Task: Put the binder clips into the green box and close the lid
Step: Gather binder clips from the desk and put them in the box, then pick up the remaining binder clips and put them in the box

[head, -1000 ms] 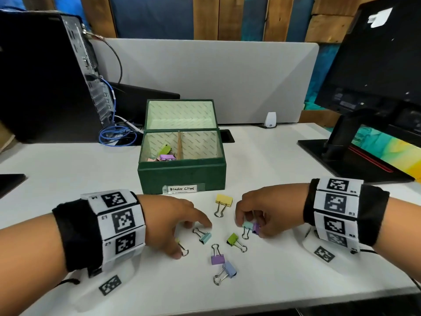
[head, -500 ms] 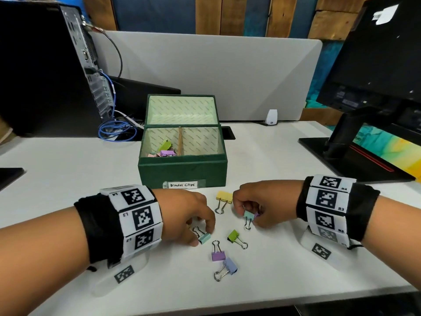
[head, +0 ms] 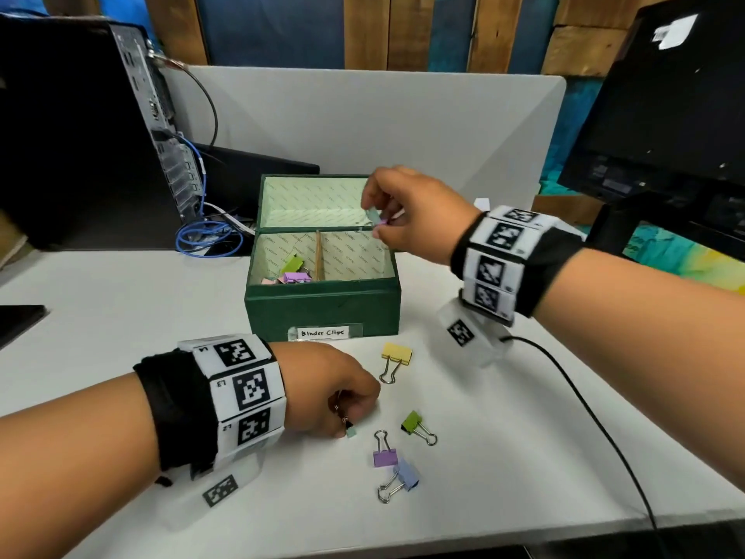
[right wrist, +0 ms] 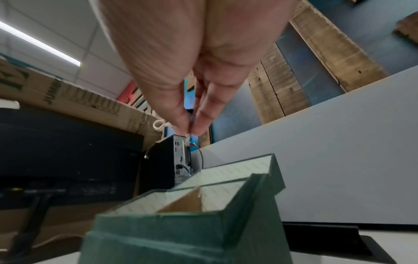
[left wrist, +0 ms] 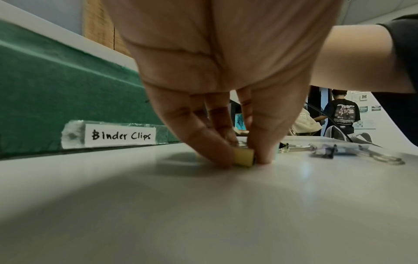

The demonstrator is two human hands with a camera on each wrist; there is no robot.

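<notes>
The green box [head: 322, 304] stands open on the white desk, lid [head: 314, 201] upright, with several clips in its left compartment [head: 292, 272]. My right hand [head: 377, 223] hovers over the right compartment and pinches small clips, one pale teal [head: 373, 215] and one purple. My left hand [head: 350, 421] rests on the desk in front of the box and pinches a small clip, teal [head: 351, 431] in the head view, with a yellow clip [left wrist: 243, 158] between the fingertips in the wrist view. Loose on the desk lie a yellow clip [head: 396, 355], a green one [head: 413, 422], a purple one [head: 385, 457] and a blue one [head: 407, 476].
A computer tower [head: 100, 135] and blue cables [head: 209, 238] stand at the back left. A monitor [head: 661, 115] on its stand is at the right. A grey divider panel [head: 363, 115] runs behind the box. A black cable [head: 596, 429] trails across the desk at the right.
My right hand has lifted its clips off the desk and carried them up over the box's right compartment. My left hand has closed on a small clip and stayed low on the desk.
</notes>
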